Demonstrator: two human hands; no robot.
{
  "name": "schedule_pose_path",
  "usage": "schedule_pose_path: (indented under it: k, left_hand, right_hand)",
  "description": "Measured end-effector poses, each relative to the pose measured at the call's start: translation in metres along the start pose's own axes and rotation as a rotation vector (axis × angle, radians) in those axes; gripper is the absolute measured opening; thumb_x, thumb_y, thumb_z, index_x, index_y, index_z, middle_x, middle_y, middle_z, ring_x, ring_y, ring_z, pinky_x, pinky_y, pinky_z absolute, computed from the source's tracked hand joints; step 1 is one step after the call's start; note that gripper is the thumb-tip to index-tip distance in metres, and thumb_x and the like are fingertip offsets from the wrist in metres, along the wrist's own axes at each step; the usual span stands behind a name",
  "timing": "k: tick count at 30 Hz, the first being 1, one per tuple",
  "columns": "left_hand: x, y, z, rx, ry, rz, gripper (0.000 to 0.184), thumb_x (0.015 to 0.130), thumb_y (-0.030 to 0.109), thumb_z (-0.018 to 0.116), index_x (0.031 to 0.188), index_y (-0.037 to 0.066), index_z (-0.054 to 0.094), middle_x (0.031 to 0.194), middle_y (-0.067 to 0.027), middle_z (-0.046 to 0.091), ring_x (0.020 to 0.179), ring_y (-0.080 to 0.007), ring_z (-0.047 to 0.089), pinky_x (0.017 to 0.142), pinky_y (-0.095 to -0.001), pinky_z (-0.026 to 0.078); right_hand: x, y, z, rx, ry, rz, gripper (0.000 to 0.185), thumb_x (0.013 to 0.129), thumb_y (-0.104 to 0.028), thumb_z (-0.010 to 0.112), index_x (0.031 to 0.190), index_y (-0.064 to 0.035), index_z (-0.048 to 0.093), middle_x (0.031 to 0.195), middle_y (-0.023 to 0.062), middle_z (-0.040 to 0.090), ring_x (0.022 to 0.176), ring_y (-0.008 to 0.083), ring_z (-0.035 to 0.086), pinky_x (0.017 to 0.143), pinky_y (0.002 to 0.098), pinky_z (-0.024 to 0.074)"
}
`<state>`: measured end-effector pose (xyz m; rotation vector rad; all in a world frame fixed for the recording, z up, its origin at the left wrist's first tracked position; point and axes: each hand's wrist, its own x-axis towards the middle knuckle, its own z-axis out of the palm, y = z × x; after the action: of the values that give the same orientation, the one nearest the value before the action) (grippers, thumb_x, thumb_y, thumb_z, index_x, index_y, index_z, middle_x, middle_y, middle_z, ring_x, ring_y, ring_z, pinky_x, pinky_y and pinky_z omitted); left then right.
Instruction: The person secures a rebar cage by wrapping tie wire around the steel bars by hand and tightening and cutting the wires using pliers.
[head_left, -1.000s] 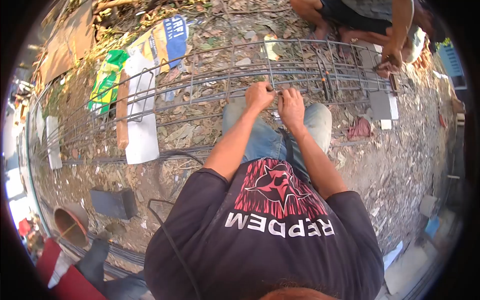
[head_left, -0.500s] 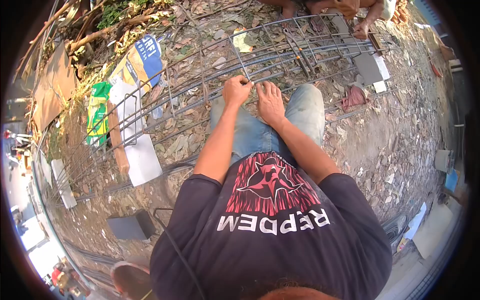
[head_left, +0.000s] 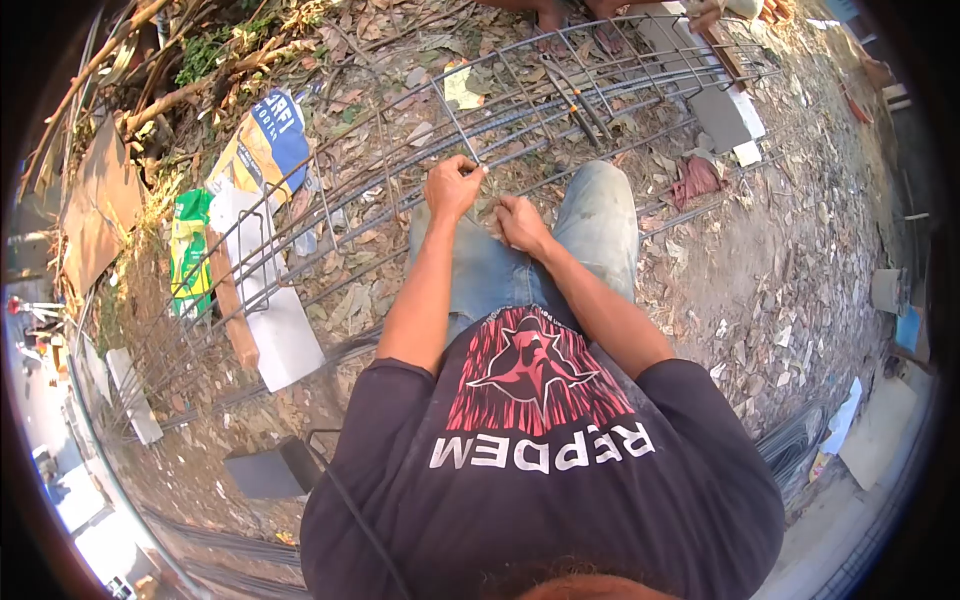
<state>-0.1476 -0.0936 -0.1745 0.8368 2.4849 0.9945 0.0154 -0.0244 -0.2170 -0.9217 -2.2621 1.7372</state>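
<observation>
just drew the right hand (head_left: pixel 522 224) back from the rebar cage (head_left: pixel 545 110), away from the left hand (head_left: pixel 450 190), and brought it over the jeans-clad legs (head_left: pixel 598 215) with its fingers curled in. cannot tell about any thin thing in that grip. keeping the left hand up at the near side of the cage, pinching thumb and finger together beside the lower end of a hoop bar (head_left: pixel 456 122); cannot make out anything for certain between the tips. probably leaving that spot to the left hand alone for the moment, judging by the gap between the two.

find the cage stretched out beyond the legs, running from the left to the upper right, passing over a white board (head_left: pixel 285 345) and ending near a grey block (head_left: pixel 725 122).

also shifted the view, now cropping a co-worker's hand (head_left: pixel 706 14) at the top edge; cannot see its hold. hard to follow the cage at the far left, thin and blurred there. note too a dark tool with orange bands (head_left: pixel 575 107) lying within the cage, too small to identify.
</observation>
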Motion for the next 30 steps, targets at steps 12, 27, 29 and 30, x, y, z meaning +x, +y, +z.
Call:
schedule_pose_path:
  k: [12,27,29,30]
  left_hand:
    - [-0.01,-0.021,0.008,-0.057,0.202,0.39,0.015,0.082,0.016,0.082,0.095,0.011,0.078,0.091,-0.0112,0.077,0.086,-0.0337,0.072,0.073,-0.0432,0.056]
    - [0.033,-0.047,0.004,-0.317,-0.266,0.127,0.022,0.094,0.024,0.078,0.103,0.004,0.079,0.086,-0.007,0.079,0.077,-0.0197,0.075,0.069,-0.0345,0.058]
    - [0.046,-0.045,-0.004,-0.459,-0.473,-0.059,0.028,0.101,0.027,0.074,0.104,0.0,0.078,0.089,-0.0047,0.078,0.079,-0.0115,0.074,0.066,-0.029,0.059]
    - [0.046,-0.037,-0.011,-0.427,-0.5,-0.085,0.027,0.1,0.027,0.074,0.104,0.0,0.078,0.089,-0.0049,0.079,0.077,-0.0115,0.073,0.065,-0.0287,0.059]
  right_hand:
    - [0.05,-0.091,-0.017,-0.503,0.248,0.115,0.055,0.098,-0.049,0.063,0.099,0.0058,0.065,0.085,0.0291,0.072,0.082,0.0464,0.074,0.074,0.0572,0.057]
    - [0.033,-0.061,-0.013,-0.457,0.415,-0.385,0.012,0.097,-0.02,0.066,0.101,-0.0101,0.071,0.096,0.0151,0.071,0.081,0.0413,0.071,0.073,0.0527,0.0552]
    - [0.031,-0.055,-0.002,-0.35,0.488,-0.351,0.012,0.097,-0.018,0.066,0.102,-0.0093,0.072,0.093,0.016,0.071,0.08,0.0407,0.071,0.073,0.0518,0.0548]
    - [0.028,-0.055,0.0,-0.297,0.459,-0.272,0.013,0.096,-0.018,0.066,0.104,-0.0094,0.072,0.091,0.0167,0.072,0.08,0.0407,0.071,0.073,0.0514,0.0549]
